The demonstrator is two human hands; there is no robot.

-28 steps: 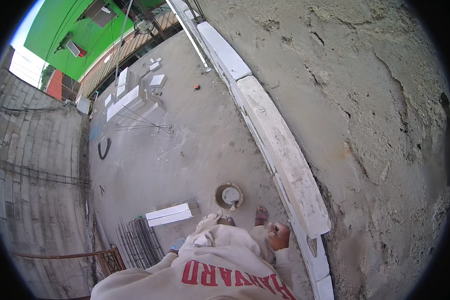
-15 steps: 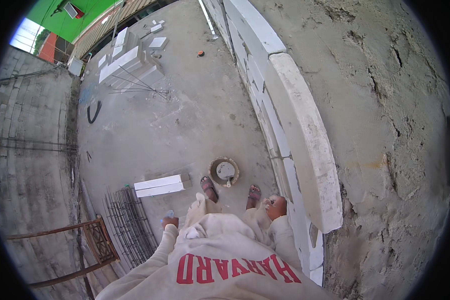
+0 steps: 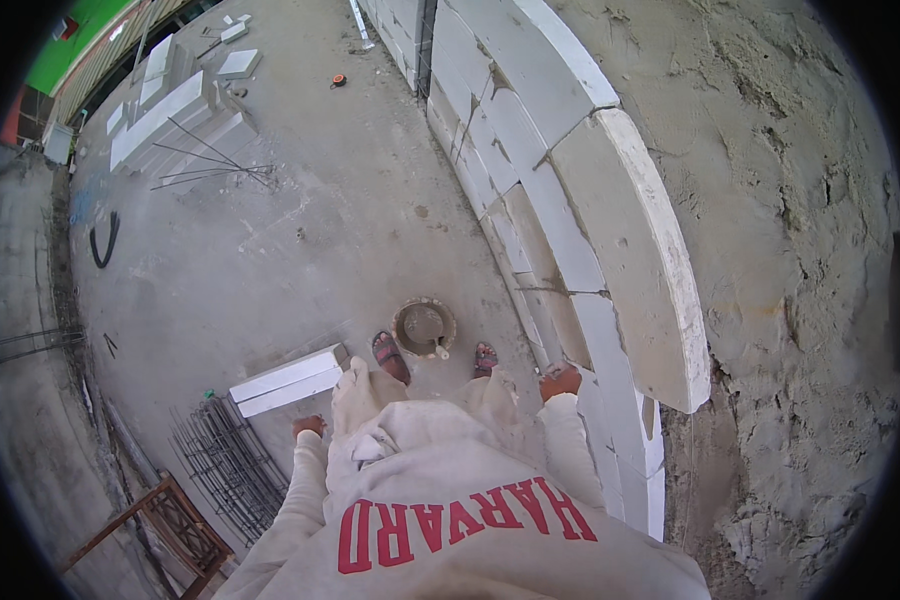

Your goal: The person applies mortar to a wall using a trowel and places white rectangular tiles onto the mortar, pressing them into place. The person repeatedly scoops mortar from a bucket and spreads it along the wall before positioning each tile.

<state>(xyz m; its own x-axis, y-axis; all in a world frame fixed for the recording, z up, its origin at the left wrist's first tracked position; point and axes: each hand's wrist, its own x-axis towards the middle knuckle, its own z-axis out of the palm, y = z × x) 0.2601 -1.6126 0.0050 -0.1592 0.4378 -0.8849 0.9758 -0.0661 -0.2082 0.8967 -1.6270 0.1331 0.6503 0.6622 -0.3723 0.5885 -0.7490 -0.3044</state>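
Observation:
My left hand hangs low at my left side, its fingers curled; what they hold, if anything, is hidden. On the other side, my right hand is down beside the white block wall, fingers bent in; I cannot see anything in its grip, nor whether it touches the wall. Between and ahead of my sandalled feet stands a round bucket, crusted at the rim. A tool with a pale handle leans in it. Two long white blocks lie side by side near my left hand.
Steel rebar cages lie at left, near a brown metal frame. Farther off are stacked white blocks with thin rods and a small orange round tool. A rough plastered surface lies beyond the wall at right.
The view has turned and the scene shifted left. A clear, bluish thing seen at my left hand earlier no longer shows. My right hand sits farther forward along the wall.

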